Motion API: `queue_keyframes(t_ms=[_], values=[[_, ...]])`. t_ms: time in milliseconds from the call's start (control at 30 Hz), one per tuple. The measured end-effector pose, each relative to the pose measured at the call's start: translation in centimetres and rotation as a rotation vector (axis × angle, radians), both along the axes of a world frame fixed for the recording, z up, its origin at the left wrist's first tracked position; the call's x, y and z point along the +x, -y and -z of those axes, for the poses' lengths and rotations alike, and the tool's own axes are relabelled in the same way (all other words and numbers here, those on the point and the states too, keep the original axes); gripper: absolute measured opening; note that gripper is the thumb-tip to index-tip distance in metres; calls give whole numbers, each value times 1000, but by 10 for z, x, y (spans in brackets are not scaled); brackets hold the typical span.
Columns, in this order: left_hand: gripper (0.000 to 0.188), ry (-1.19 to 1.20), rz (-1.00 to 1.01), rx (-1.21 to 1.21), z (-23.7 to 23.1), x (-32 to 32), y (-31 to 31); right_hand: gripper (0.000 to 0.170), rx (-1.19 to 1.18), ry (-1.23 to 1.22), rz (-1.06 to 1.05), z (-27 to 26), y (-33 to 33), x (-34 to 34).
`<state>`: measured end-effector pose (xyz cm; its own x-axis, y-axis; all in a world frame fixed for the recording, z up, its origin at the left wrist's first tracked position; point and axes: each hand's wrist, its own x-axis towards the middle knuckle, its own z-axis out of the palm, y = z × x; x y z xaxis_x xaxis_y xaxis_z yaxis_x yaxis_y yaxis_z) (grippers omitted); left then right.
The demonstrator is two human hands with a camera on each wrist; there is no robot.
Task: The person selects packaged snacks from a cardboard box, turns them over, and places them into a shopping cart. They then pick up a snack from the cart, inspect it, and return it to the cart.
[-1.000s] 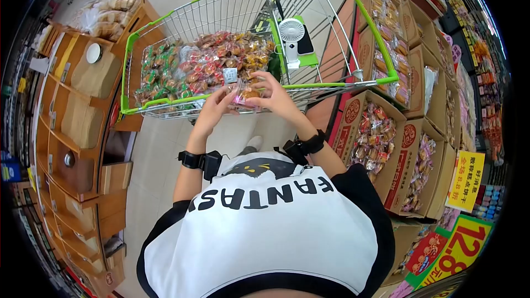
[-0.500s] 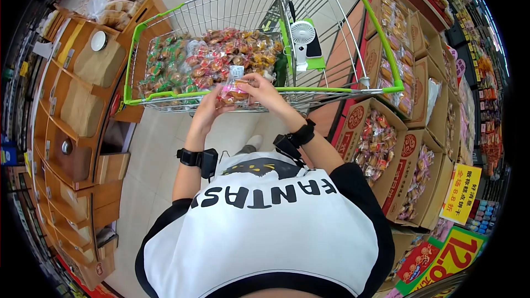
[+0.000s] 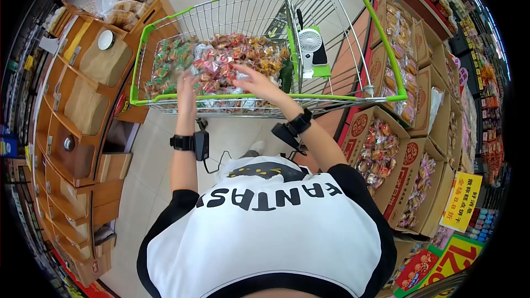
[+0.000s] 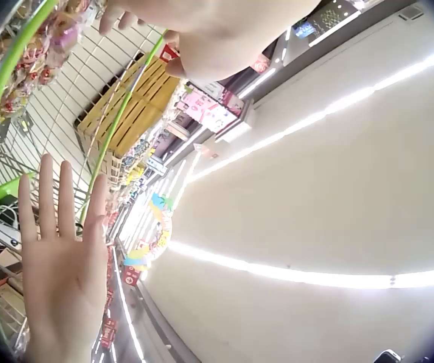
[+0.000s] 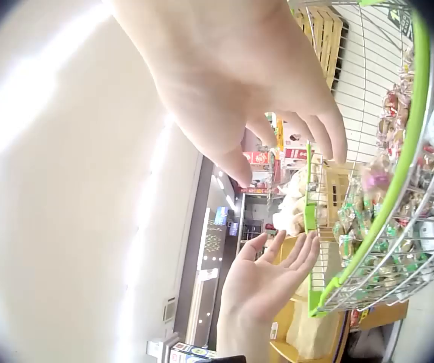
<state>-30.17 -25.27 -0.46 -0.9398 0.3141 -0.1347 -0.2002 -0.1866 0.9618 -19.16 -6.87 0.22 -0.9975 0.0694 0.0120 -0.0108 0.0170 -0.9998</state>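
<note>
- Fingers of the left hand (image 3: 186, 89) stood extended and loosely apart, holding nothing; those of the right hand (image 3: 255, 84) were spread, slightly bent and likewise bare.
- Small clear-wrapped packs with red, green and yellow markings (image 3: 221, 58) lay heaped inside the silver wire cart with a green rim (image 3: 154, 99), just beyond both hands.
- Handling at the heap looked well along, with neither hand carrying a pack.
- Whether any sorting or adding was left, I could not tell.

One cart (image 3: 221, 96) — one fan (image 3: 309, 40)
</note>
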Motion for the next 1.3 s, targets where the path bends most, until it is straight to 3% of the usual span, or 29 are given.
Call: queue_keyframes(t_ms=[100, 200, 300, 600, 933, 1300], values=[[24, 69, 155, -47, 1, 20, 4, 45, 52, 33, 40, 7, -6, 24], [18, 43, 188, -107, -2, 37, -1, 27, -36, 135, 62, -10, -10, 49], [16, 38, 231, -136, -2, 48, -10, 25, -117, 108, 85, -12, -17, 68], [15, 70, 666, -76, -21, 94, -67, 25, -214, 58, 319, -26, -29, 124], [17, 80, 1088, -185, -18, 136, -130, 22, -271, 31, 663, -30, -39, 200], [16, -10, 1532, -166, -19, 199, -183, 24, -120, 78, 1161, -23, -32, 321]])
